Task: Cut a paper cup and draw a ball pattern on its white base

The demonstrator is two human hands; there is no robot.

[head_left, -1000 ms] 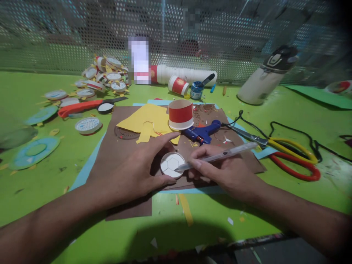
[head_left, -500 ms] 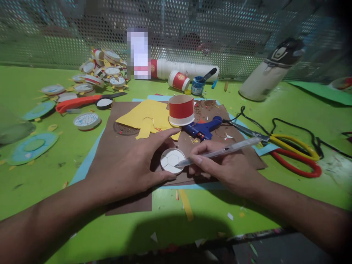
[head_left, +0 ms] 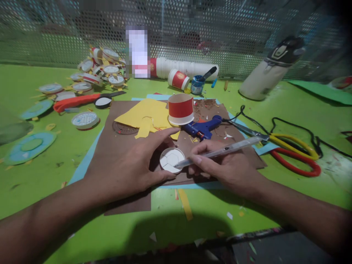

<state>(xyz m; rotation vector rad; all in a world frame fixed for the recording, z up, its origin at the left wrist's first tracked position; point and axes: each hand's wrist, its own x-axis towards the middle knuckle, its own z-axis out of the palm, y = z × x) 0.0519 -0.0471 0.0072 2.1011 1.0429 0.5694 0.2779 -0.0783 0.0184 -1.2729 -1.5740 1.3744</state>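
A small round white cup base point(head_left: 169, 160) lies on the brown paper, with dark lines forming a hexagon and spokes on its face. My left hand point(head_left: 129, 161) curls around its left side, the thumb at the near edge and the fingers at the far edge. In my right hand point(head_left: 217, 161) is a clear-barrelled pen point(head_left: 233, 146), its tip touching the lower right of the white face. Just beyond stands a red-and-white cut paper cup point(head_left: 180, 110), beside yellow paper point(head_left: 148, 113) and a blue glue gun point(head_left: 203, 127).
Scissors point(head_left: 291, 146) with yellow and red handles lie to the right, near a black cord. Decorated discs point(head_left: 104, 69) pile up at the back left, behind an orange cutter point(head_left: 78, 102). Stacked cups point(head_left: 187, 69), a paint jar point(head_left: 197, 85) and a bottle point(head_left: 266, 77) line the back.
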